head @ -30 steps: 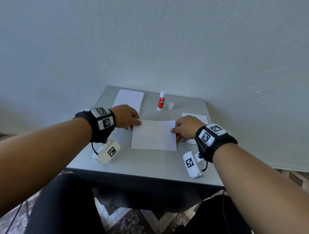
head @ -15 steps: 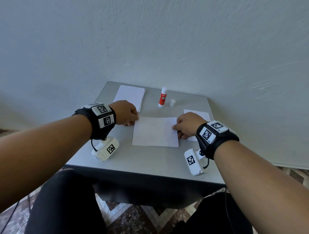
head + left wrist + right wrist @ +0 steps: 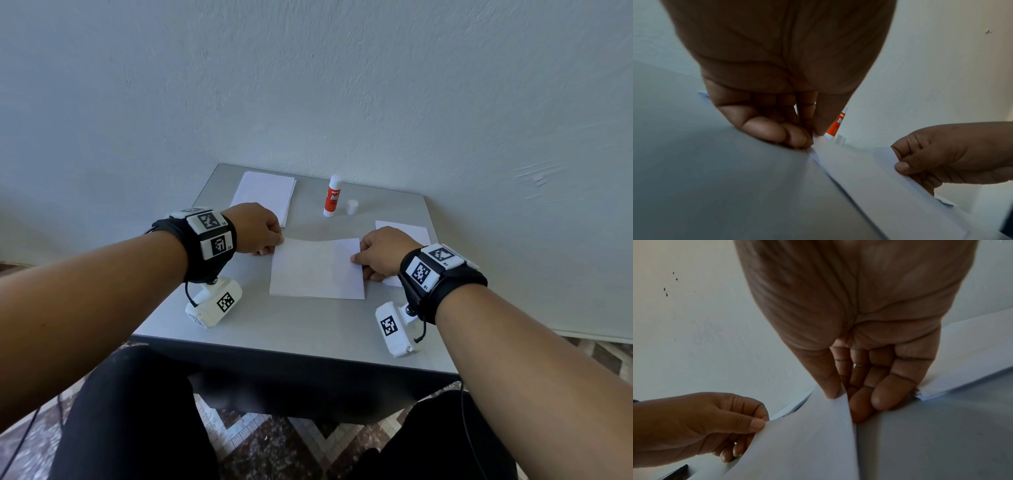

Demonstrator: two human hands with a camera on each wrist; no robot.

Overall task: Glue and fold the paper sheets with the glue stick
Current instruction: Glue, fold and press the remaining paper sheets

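A white paper sheet (image 3: 317, 269) lies in the middle of the grey table (image 3: 274, 325). My left hand (image 3: 279, 241) pinches its far left corner between thumb and fingers, plainly seen in the left wrist view (image 3: 813, 139). At the right edge near the far corner, my right hand (image 3: 356, 258) pinches the sheet (image 3: 807, 443) with the thumb on top and fingers beneath (image 3: 842, 397). The far edge bows slightly off the table. The red and white glue stick (image 3: 332, 197) stands uncapped at the back, with its white cap (image 3: 351, 206) beside it.
A stack of white sheets (image 3: 263, 193) lies at the back left. Another white paper pile (image 3: 407, 229) lies at the right, partly under my right hand. The wall stands right behind the table. The table's front edge is near my knees.
My left index finger, earlier stretched out on the corner, has curled into a pinch. The right hand stays at the right edge, and the sheet's far edge has lifted a little.
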